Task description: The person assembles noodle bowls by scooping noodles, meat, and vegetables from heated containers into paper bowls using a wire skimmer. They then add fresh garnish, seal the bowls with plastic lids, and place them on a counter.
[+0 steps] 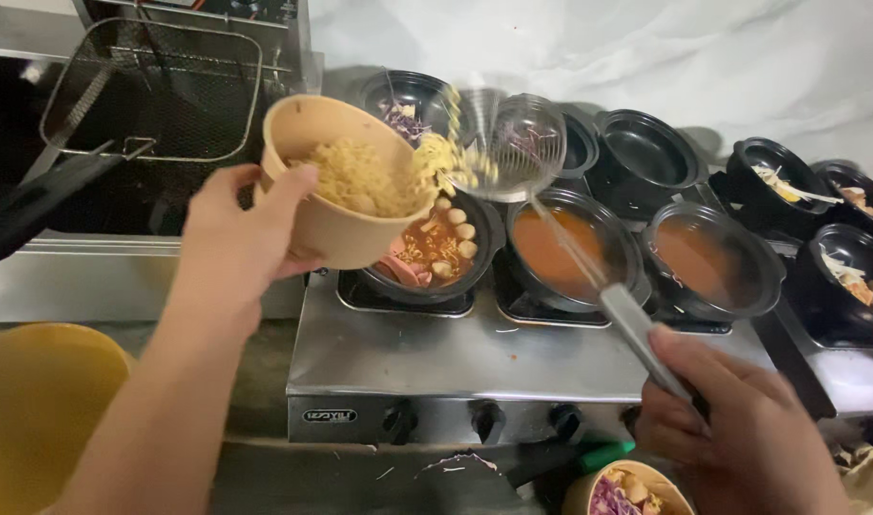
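Now left hand (234,234) tilting noodle bowl (336,181), strainer (508,143) right-held

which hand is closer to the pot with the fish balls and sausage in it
Left. The left hand holds the paper bowl of noodles just left of the pot. The right hand sits lower right, gripping the strainer handle.

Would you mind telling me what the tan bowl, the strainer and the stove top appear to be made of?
The tan bowl in the left hand looks like matte paperboard: plain kraft colour, thin rolled rim. The strainer held by the right hand seems fine wire mesh on a shiny metal handle, since you can see through it. The stove top looks like brushed stainless steel, grey with dull reflections.
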